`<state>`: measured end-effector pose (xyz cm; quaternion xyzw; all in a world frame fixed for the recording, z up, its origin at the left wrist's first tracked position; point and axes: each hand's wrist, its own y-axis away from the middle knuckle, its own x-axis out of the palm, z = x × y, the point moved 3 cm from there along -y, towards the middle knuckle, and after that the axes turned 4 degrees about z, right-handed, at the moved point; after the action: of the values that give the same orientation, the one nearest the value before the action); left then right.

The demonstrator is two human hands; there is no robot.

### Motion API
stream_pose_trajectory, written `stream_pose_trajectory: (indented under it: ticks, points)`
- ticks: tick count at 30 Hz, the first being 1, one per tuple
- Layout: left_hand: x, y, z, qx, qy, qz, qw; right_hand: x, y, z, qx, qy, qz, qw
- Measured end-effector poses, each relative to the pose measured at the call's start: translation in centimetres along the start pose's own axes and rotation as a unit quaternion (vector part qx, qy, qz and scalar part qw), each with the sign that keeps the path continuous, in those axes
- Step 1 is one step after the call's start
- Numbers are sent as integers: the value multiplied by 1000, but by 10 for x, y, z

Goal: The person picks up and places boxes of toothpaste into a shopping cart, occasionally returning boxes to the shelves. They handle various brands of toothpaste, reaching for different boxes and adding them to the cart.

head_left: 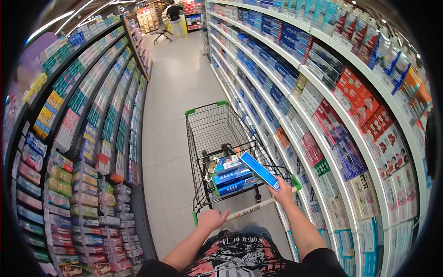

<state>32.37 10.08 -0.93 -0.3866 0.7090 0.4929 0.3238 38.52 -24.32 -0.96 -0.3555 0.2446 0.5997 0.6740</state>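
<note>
My right hand is closed on one end of a long blue box, held tilted over the rear right part of a shopping cart. On the left end of the cart's handle rests my left hand, its fingers wrapped round the bar and the thumb along it. Several blue boxes and smaller packets lie in the rear part of the cart, near the handle. The front of the wire basket shows its bare mesh.
Tall shelves of boxed goods run close along the cart's right side. Another shelf of packets lines the left. Tiled floor stretches ahead between them. At the far end a person stands beside another cart.
</note>
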Motion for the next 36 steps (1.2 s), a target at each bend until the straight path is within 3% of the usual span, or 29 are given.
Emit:
stream_pose_trajectory:
  ticks: [5,17,24,36]
  points:
    - [-15,-13,10,14,11,-85,996,17,-25,3,43,13,8,999]
    - [-85,-103,42,-56,21,5,998,51,-130,10,12,-4,-4,1000]
    - [-124,-169,77,-58,10,-16,998,81,-207,18,31,-30,26,999]
    - [-188,-268,131,-75,-13,-40,996,131,-320,37,-32,-30,95,995]
